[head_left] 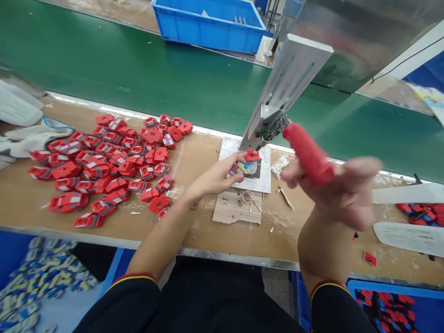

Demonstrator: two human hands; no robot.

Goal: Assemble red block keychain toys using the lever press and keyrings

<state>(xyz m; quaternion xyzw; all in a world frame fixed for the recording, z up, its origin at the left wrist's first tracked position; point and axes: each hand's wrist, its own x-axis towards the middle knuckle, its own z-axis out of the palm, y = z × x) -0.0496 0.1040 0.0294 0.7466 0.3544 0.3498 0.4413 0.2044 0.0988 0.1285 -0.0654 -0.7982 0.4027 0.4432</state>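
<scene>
My left hand [220,175] reaches to the base plate of a hand press and pinches a small toy car part [239,170] in red, grey, yellow and blue. Just beyond its fingertips, a red piece [251,155] sits under the tip of the press [263,138]. My right hand [343,194], raised and blurred, is at the red lever handle [308,155] of the press, with the thumb on one side and curled fingers on the other. Part of its grip is hidden by the handle.
Many red toy car pieces [104,162] lie heaped on the left of the bench. Torn cardboard [229,208] with a small cup and swabs lies before the press. A green conveyor belt [201,83] runs behind, with a blue crate [211,27] beyond. Bins flank my lap.
</scene>
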